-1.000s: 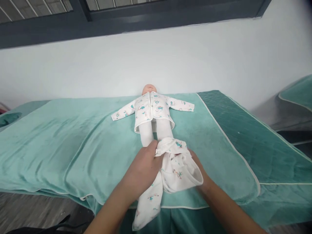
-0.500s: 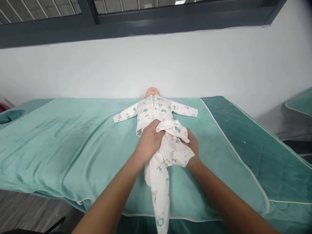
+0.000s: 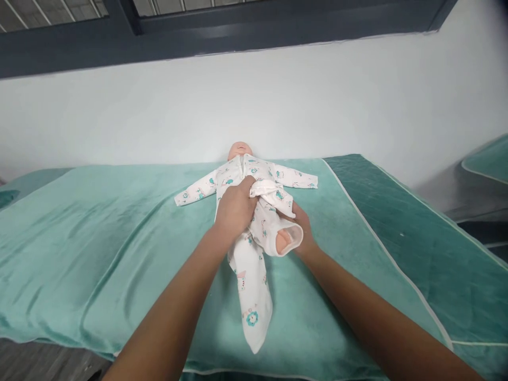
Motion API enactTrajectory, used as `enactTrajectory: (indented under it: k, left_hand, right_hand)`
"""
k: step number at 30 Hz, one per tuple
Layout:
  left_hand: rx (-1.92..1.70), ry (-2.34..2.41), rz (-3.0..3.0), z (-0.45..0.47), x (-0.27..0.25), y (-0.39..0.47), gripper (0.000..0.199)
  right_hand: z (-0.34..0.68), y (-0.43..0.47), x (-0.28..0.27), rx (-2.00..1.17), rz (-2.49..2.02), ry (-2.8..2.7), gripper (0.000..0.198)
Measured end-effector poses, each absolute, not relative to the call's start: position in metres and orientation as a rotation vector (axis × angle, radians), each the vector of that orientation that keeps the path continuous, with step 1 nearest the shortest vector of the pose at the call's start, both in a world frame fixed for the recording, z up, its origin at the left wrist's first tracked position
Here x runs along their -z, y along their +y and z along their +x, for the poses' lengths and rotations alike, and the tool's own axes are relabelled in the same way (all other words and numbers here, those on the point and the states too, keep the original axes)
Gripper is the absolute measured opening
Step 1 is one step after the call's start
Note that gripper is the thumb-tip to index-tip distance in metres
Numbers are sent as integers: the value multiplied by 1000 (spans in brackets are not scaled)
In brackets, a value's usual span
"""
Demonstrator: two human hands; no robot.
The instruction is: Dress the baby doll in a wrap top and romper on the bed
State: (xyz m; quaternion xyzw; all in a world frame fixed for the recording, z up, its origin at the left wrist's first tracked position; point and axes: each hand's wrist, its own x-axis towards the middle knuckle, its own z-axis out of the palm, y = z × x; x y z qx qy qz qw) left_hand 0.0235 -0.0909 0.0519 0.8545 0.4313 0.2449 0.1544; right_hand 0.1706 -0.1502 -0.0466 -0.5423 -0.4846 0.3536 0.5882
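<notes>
A baby doll (image 3: 239, 150) lies on its back with its head by the wall, in a white printed long-sleeved top (image 3: 198, 190) with the arms spread. My left hand (image 3: 236, 209) is closed on the waist of matching white printed baby pants (image 3: 254, 296), bunched over the doll's lower body. My right hand (image 3: 301, 225) grips the pants' other side, its fingers partly hidden behind the cloth. Out of the right-hand leg opening shows the doll's foot (image 3: 283, 241). The other pant leg hangs flat and tapering toward me, with no foot visible at its end.
A light green blanket (image 3: 119, 222) covers the bed, with a darker green cover (image 3: 408, 238) on the right. The white wall (image 3: 254, 100) and a dark window frame (image 3: 278, 26) stand behind. Grey floor (image 3: 43, 360) shows at the lower left.
Both hands have moved up toward the doll's chest with the pants' waist. The doll's foot now shows in the right-hand leg opening, and the hanging pant leg has risen away from the bed's near edge.
</notes>
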Motion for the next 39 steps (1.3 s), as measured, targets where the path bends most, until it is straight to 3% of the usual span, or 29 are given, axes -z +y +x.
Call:
enactTrajectory:
  k: [6,11,17,21,24,29,35,39]
  left_hand:
    - [-405,1451,2827,31,-47,-95,22]
    - [-430,1456,2881,42,-46,-93,27]
    - [-762,1176,2166,23,-45,-88,7]
    - [-733,824,1532,-9,-43,-88,23]
    - [-811,661,1257,-17,-33,-91,25]
    - [-997,577,1067,-9,-16,-97,32]
    - [-1057,616,1056,-14,-1,-103,21]
    - [-1088,606,1057,-16,6,-108,22]
  right_hand:
    - [163,-155,43,-748,-1251,-920,48]
    - [162,-154,40,-669,-1297,-907,49]
    - [171,-155,38,-628,-1350,-1014,33]
    - [180,-156,21,-580,-1404,-1202,17]
    - [179,-149,-14,-652,-1350,-1492,20]
    - [164,-124,-62,-850,-1307,-1936,26]
    - [161,-116,-38,-920,-1265,-1890,16]
    - [167,-122,-31,-992,-1329,-1962,21]
